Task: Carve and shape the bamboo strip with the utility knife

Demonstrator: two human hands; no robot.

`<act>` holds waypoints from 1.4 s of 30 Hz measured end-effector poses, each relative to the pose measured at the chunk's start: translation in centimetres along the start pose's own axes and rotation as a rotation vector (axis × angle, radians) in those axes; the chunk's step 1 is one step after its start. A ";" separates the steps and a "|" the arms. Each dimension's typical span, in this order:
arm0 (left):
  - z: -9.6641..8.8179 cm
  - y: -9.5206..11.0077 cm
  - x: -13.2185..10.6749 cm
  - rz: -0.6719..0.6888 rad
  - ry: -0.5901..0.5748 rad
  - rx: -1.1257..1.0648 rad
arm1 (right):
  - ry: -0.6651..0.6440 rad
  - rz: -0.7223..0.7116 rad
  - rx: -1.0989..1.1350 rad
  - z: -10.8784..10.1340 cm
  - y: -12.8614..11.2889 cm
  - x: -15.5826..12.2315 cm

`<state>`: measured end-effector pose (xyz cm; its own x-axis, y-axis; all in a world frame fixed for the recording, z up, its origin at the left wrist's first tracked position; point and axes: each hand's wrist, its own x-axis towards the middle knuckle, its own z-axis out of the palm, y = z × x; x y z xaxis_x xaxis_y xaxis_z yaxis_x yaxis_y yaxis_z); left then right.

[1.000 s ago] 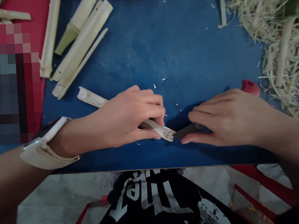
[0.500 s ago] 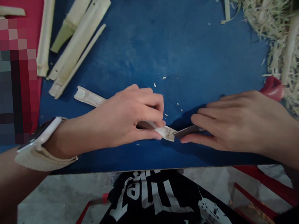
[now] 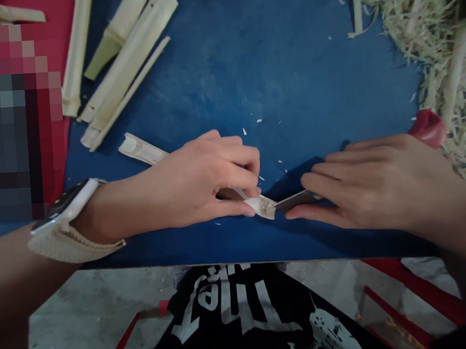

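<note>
My left hand is closed around a pale split bamboo strip that lies slanted on the blue table. The strip's near end sticks out past my fingertips. My right hand grips a knife with a red handle. Its dark blade lies low over the table, the tip touching the strip's near end. A white watch on a woven band sits on my left wrist.
Several split bamboo pieces lie at the back left, partly on a red surface. A heap of bamboo shavings fills the back right. Small chips dot the table's middle. The table's front edge runs just below my hands.
My right hand with the knife has slid a little to the right, so more of the red handle shows. The left hand and strip have hardly moved.
</note>
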<state>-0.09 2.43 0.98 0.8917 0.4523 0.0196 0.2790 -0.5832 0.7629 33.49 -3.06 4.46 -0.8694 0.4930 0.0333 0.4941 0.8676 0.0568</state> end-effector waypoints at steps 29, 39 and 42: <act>-1.3 -0.1 0.5 0.115 -0.168 0.008 | -0.189 -0.274 0.312 0.7 3.4 2.7; -1.5 0.0 0.5 0.186 -0.177 0.116 | -0.167 -0.258 0.306 1.4 2.9 2.9; -1.6 0.1 0.4 0.178 -0.175 0.109 | -0.158 -0.264 0.300 1.3 3.0 2.9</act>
<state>-0.28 3.62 2.10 0.9755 0.2180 0.0285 0.1402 -0.7168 0.6830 32.44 1.02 3.40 -0.9670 0.2352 -0.0984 0.2528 0.9345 -0.2507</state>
